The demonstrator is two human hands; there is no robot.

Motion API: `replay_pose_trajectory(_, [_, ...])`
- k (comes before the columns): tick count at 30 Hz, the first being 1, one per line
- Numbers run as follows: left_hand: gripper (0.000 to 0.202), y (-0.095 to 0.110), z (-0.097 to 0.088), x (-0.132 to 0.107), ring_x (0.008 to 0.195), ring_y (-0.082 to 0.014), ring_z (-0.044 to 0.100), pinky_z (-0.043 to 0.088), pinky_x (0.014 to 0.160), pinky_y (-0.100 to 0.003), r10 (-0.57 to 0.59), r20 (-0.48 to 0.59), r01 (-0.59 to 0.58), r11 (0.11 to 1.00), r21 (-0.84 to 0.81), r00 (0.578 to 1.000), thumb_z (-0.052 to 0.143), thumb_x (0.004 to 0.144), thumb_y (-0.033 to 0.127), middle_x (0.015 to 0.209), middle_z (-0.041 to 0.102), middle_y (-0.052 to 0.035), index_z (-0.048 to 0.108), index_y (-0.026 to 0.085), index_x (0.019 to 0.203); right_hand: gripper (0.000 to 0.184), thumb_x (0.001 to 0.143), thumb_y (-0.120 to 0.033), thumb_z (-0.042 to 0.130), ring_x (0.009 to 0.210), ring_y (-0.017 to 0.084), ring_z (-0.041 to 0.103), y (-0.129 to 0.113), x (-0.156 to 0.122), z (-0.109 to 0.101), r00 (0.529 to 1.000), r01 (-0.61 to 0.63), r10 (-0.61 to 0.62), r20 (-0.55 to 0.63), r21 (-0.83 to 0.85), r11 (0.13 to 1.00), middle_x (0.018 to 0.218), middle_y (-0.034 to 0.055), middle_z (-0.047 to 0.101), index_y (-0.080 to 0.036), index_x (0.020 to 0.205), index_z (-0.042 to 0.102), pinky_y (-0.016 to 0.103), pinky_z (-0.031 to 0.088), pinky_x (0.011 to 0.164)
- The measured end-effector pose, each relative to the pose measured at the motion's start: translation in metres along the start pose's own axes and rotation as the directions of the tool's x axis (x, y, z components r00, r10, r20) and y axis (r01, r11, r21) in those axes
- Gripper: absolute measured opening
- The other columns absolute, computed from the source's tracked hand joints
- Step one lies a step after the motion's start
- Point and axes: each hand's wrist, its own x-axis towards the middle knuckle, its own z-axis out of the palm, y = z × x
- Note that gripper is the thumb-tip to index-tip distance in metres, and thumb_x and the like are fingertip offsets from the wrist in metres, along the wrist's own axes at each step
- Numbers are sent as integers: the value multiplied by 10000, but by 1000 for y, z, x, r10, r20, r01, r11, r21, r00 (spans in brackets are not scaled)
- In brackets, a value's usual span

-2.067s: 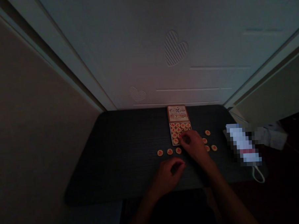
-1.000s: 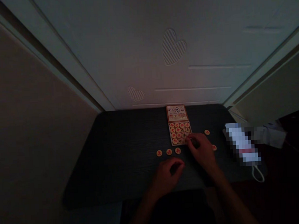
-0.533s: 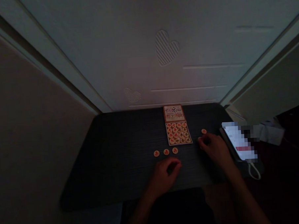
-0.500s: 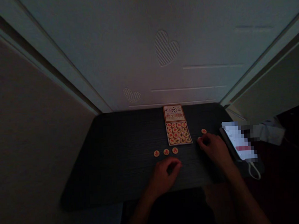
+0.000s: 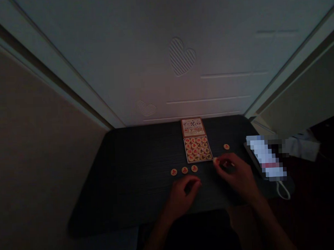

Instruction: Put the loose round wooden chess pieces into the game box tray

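My right hand (image 5: 235, 173) pinches a round Chinese chess piece (image 5: 216, 161) between thumb and fingertips, just off the lower right corner of the box. That open box (image 5: 188, 161) is filled with several pale discs bearing red or dark characters; its printed lid (image 5: 193, 127) lies against its far side. My left hand (image 5: 185, 194) rests closer to me, fingers curled and thumb meeting forefinger, with nothing visible in it. Just beyond it, a row of three red-marked pieces (image 5: 185, 170) lies on the table. Another red-marked piece (image 5: 226, 146) lies alone beyond my right hand.
The dark table (image 5: 125, 178) stands against a white panel (image 5: 125, 68) with raised hearts. At its right side, a lit phone (image 5: 266, 159), its screen blurred out, leans on a dark object with a white loop (image 5: 283, 191). Pale papers or packaging (image 5: 303, 146) lie farther right.
My right hand has moved left and slightly toward me, bringing the pinched chess piece from the table beside the box to near its corner. My left hand has barely moved.
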Motion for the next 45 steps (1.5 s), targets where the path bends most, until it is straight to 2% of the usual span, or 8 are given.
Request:
replay_pose_trajectory(5, [227,-3,0,2,920,-192,745,577,853,-295,-24,-5,24,996,-83,1000,616,959,344,1033,792,-53,717,204,1106,124,889,-237,676,938,220,712,-27,-30,22,979,160,-182,91,209,965,999,45,737,-270,1008,665,355,589,843])
replay_pose_trajectory(8, [235,-3,-1,2,931,-194,746,581,872,-298,-13,1,13,991,-131,1000,640,940,344,1035,789,-52,716,196,1106,172,903,-192,648,969,214,712,-33,-41,36,973,178,-212,91,287,941,1020,49,727,-277,1051,671,349,603,856])
replay_pose_trajectory(12, [249,-5,-1,2,902,-194,752,592,867,-305,-29,-14,27,990,-137,999,667,922,353,997,793,-45,715,193,1106,216,910,-172,639,990,220,702,-34,-48,47,980,151,-182,78,300,942,1054,64,710,-282,1092,679,356,610,862])
replay_pose_trajectory(19, [249,-13,-1,3,983,-201,752,593,901,-303,-43,10,44,982,-184,999,624,967,355,1099,790,-52,721,208,1143,269,926,-183,646,979,221,703,-30,-52,52,988,100,-135,81,334,937,1060,57,727,-295,1169,669,367,605,875])
replay_pose_trajectory(27, [287,-6,-2,3,1019,-205,740,566,961,-313,-35,-9,34,996,-81,999,559,1008,361,1151,786,-37,748,237,1184,231,926,-253,670,904,217,716,-27,-51,53,989,28,-83,125,387,921,1008,46,754,-284,1153,698,362,603,839])
replay_pose_trajectory(37, [350,-4,-3,4,856,-185,750,599,847,-299,-56,39,60,994,-88,998,515,1024,374,1020,803,-47,703,221,1276,215,938,-290,661,867,199,721,-27,-48,51,985,-87,12,173,435,896,979,39,761,-273,1144,721,326,594,805])
replay_pose_trajectory(42, [284,-4,-2,4,1047,-208,731,564,961,-313,-27,29,29,996,-83,999,580,998,352,1183,773,-37,724,261,1226,209,938,-285,654,880,199,720,-28,-46,50,983,-105,27,180,437,893,997,41,762,-272,1136,720,320,591,803])
replay_pose_trajectory(45, [254,-5,-1,3,1060,-206,727,553,982,-317,-23,22,24,998,-54,999,597,990,338,1171,777,-19,734,281,1196,180,943,-291,652,873,199,721,-27,-46,50,983,-117,42,180,434,893,990,42,764,-270,1105,727,321,589,799])
